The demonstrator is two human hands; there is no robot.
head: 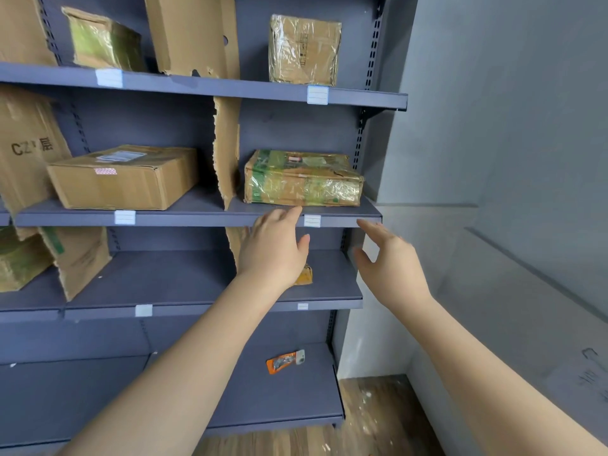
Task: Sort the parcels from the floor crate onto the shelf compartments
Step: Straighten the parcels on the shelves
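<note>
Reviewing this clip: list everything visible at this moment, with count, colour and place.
Shelving unit: one, grey-blue, several tiers with white label tags.
Cardboard dividers: several, brown and torn, upright between compartments.
Plain carton: one, brown, middle tier, left compartment.
Film-wrapped green-print parcel: one, middle tier, right compartment.
Film-wrapped brown parcel: one, top tier, right.
Greenish wrapped parcel: one, top tier, left.
Green parcel: one, lower tier, far left, partly cut off.
Orange utility knife: one, bottom tier.
Wooden floor: brown, lower right.
Left hand: open, below the middle tier's edge.
Right hand: open, at the shelf's right end.
</note>
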